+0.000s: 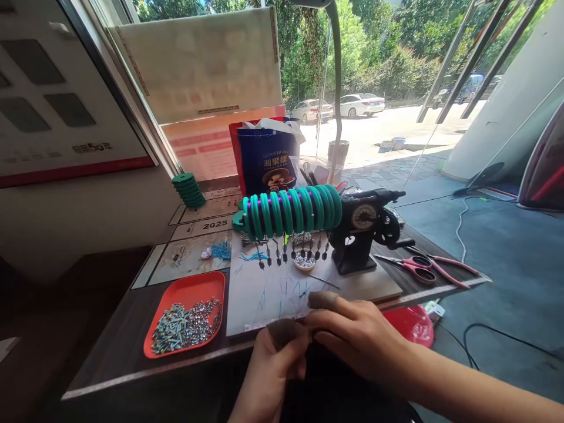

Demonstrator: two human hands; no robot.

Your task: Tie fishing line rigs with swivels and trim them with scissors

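Two hands are meeting at the near edge of a dark table [114, 346] facing a sunlit window; left hand [268, 370] and right hand [356, 335], fingertips capped, are pinching together, contents unclear. Beyond are sitting a white mat [264, 294], orange tray [187, 317], green spool winder [291, 210], and pink pliers [423, 267].

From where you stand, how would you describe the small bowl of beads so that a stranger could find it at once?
Find the long row of green rings across the middle of the table. Just below its right half, on the white sheet, sits the small bowl. It is round, shallow and holds silver beads, unlike the flat orange tray far to its left.
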